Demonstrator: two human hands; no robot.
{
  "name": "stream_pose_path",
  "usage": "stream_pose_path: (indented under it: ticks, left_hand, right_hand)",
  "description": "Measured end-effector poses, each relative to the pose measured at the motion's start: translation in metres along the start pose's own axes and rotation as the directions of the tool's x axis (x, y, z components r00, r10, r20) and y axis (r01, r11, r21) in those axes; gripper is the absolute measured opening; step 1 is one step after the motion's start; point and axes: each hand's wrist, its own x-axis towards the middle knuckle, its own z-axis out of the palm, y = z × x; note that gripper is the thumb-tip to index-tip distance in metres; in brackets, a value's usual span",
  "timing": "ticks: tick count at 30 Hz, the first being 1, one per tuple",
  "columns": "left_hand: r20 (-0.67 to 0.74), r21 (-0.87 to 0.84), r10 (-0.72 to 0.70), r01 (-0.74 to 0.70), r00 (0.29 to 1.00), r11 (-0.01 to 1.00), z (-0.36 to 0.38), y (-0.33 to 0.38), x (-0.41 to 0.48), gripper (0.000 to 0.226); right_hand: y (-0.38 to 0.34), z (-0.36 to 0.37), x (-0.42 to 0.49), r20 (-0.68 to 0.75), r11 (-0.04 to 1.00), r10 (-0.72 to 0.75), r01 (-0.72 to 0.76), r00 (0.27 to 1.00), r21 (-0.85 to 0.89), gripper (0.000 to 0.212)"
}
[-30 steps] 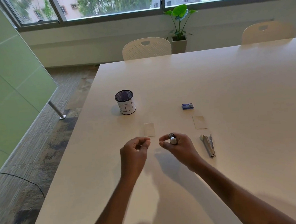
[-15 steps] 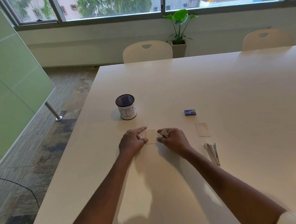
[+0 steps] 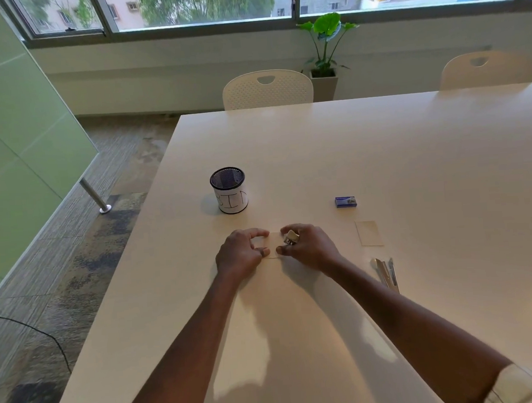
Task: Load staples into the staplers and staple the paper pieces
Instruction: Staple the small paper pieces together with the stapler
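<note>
My left hand point(image 3: 241, 254) curls its thumb and fingertips down onto the left edge of a small paper piece point(image 3: 273, 247), pinning it flat, while my right hand point(image 3: 308, 250) grips a small stapler point(image 3: 291, 237) in its fingers and steadies the right edge with its thumb; I judge I am squaring up the sheets so the small stapler can bite a corner. The paper piece lies flat on the bench point(image 3: 411, 149) between both hands, so neither hand is free. At three o'clock from my right hand a second paper piece point(image 3: 369, 233) waits, and at about four o'clock a larger stapler point(image 3: 387, 275) lies splayed open, presumably for loading. The blue staple box point(image 3: 345, 201) sits at about two o'clock, near enough to reach. At eleven o'clock from my left hand stands a mesh cup point(image 3: 229, 190) wrapped in a hand-lettered label. The bench is pale and glossy; beyond its far edge are two white chairs, a potted plant point(image 3: 325, 42) and a long window.
</note>
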Motion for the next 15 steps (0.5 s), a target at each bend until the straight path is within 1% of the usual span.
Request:
stream_pose_path:
  ticks: [2,5,6,8,12,15]
  left_hand:
    - [0.004,0.003,0.001,-0.001,1.0,1.0,-0.0008,0.0008,-0.0012,0.046]
    - [0.005,-0.004,-0.006,0.006,1.0,1.0,-0.0014,0.0016,-0.0022,0.047]
    - [0.001,-0.006,-0.009,0.009,1.0,1.0,-0.0012,0.0014,-0.0023,0.047]
    - [-0.002,-0.009,-0.009,0.009,1.0,1.0,-0.0007,0.0014,-0.0027,0.046]
    - [0.013,0.006,-0.016,0.016,1.0,1.0,-0.0024,0.0022,-0.0029,0.048]
    - [0.017,0.002,-0.024,0.024,1.0,1.0,-0.001,0.001,-0.0033,0.047]
  right_hand:
    - [-0.0021,-0.0001,0.0013,0.015,0.998,0.009,-0.01,1.0,0.06,0.05]
    - [-0.0044,0.0,0.0054,0.032,0.987,0.03,-0.035,0.999,0.159,0.023]
    - [-0.005,0.0002,0.0063,0.041,0.979,0.049,-0.056,0.998,0.197,0.018]
    - [-0.0047,0.0014,0.0058,0.038,0.964,0.084,-0.091,0.996,0.248,0.017]
    - [-0.0016,0.0071,0.0019,-0.031,0.918,0.124,-0.103,0.992,0.383,0.014]
    - [0.0002,0.0097,-0.0004,-0.057,0.888,0.152,-0.11,0.987,0.447,0.02]
